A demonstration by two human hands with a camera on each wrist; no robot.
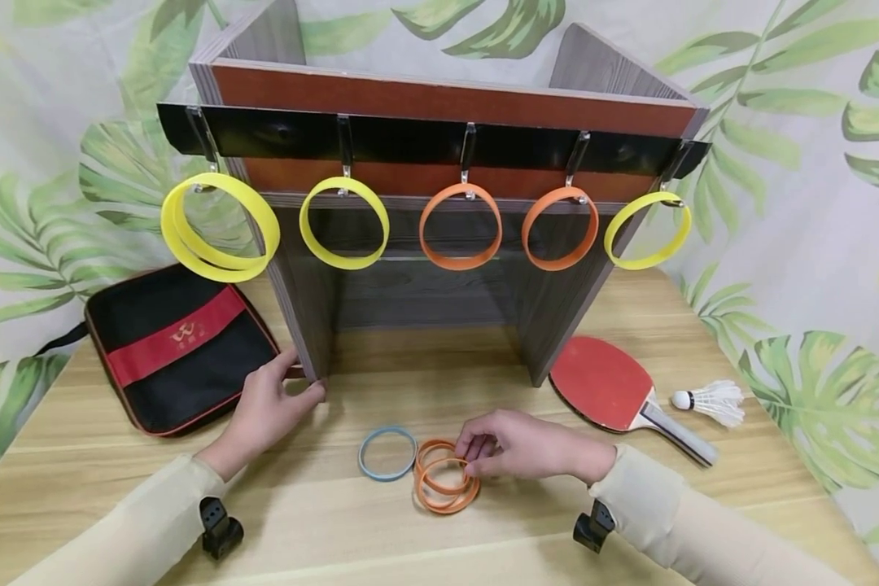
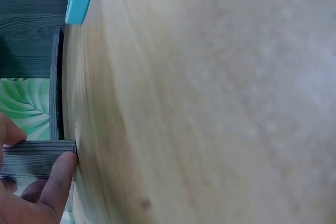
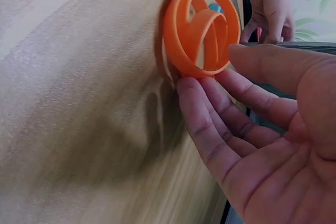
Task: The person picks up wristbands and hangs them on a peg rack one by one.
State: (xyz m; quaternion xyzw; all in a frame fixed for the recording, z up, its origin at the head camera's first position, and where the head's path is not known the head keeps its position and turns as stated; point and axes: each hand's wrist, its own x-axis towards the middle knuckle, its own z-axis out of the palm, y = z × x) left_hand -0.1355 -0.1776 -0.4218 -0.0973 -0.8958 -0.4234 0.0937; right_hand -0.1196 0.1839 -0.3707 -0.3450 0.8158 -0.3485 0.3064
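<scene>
Right grip (image 1: 513, 446) touches rings (image 3: 174, 38), leafy backdrop (image 1: 784, 195) behind table (image 1: 322, 525).

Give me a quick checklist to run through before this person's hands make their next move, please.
1. Gray wood-grain stand steadied: ok; the left hand grips its left leg near the bottom.
2. Right hand at the loose orange circular rings: ok; thumb and fingers are at their edge.
3. Just one orange ring pinched: cannot tell; they overlap.
4. Thin blue circular ring apart from them: cannot tell; the edges seem to meet.
5. A bare shiny metal hook on the long black strip: not ok; all five carry yellow or orange rings.
6. Red-faced paddle and white feathered shuttlecock clear of the right hand: ok; both lie to its right.
</scene>
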